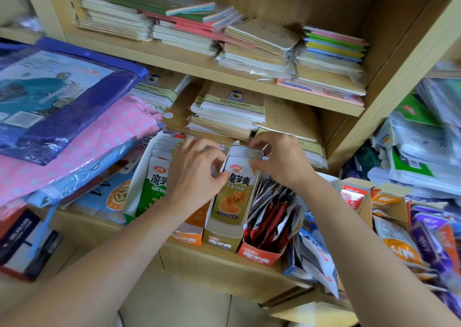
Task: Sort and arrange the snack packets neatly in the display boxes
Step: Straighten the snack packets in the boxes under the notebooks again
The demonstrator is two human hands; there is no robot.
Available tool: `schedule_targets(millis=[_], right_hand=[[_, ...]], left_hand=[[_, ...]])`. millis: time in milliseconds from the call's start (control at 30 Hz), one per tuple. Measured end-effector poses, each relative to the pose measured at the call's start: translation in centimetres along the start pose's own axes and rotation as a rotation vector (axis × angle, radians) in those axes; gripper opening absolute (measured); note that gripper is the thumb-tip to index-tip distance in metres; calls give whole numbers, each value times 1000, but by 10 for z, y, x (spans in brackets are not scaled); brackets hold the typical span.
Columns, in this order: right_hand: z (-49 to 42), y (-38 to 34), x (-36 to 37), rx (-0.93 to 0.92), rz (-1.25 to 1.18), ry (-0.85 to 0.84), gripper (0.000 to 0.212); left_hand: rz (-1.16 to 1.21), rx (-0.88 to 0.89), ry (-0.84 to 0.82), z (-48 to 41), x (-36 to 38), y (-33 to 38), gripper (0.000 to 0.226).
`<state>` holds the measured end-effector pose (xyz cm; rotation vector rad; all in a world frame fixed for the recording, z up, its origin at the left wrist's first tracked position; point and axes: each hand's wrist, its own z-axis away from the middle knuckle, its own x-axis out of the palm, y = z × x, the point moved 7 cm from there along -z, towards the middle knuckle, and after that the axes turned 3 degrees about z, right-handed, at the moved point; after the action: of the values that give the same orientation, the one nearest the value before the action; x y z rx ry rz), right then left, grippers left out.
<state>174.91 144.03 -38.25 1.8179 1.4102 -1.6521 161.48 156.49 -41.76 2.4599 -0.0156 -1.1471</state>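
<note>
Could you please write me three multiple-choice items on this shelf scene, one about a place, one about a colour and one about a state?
1. Where does the stack of olive-tan snack packets stand?
A. In the tan cardboard display box
B. On the top shelf
C. On the floor

2. What colour is the cardboard display box just right of the tan one?
A. Blue
B. Red
C. Black

3. How do the packets in that red box lie?
A. In a neat upright row
B. Sealed under a lid
C. Loose and tilted at mixed angles

Answers:
1 A: the packets rise out of the tan box, with the left hand and right hand at their tops.
2 B: its front panel is red.
3 C: the dark red and silver packets lean in different directions.
</note>
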Motion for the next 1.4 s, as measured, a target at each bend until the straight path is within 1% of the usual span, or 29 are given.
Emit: schedule_targets(millis=[100,200,333,433,500,667,800,933,967,1000,1100,1167,1300,1400], right_hand=[[3,5,-2,22,-30,-24,33],[7,9,-3,32,-93,-71,40],[17,7,-5,33,-143,-139,48],[23,6,-4,30,-134,-201,57],[25,5,-4,38,-115,-229,60],[27,5,-3,29,-77,-283,63],[30,6,-4,21,-111,-258,62],[35,2,-12,-44,-127,-93,55],[37,0,-13,-64,-114,-73,55],[39,-4,-11,-84,-69,-85,60],[47,-12,5,-134,181,-246,82],[48,-14,9,-148,249,-272,87],[49,-19,3,-177,253,-230,84],[51,-16,-2,-156,136,-238,76]], left_hand=[[2,-14,-28,-1,1,4,58],[-32,40,-52,-4,3,13,76],[-180,52,-223,-7,17,15,108],[-272,37,-268,-9,26,14,123],[-299,34,-243,-9,27,15,122],[-289,72,-106,-6,22,20,96],[-260,71,-130,-6,25,19,101],[-227,74,-201,-4,25,18,110],[-222,82,-204,-3,24,18,110],[-216,99,-190,-2,21,19,107],[-222,147,-143,3,16,21,99],[-242,138,-136,4,15,20,101],[-253,106,-135,3,17,16,102],[-243,94,-152,2,20,15,102]])
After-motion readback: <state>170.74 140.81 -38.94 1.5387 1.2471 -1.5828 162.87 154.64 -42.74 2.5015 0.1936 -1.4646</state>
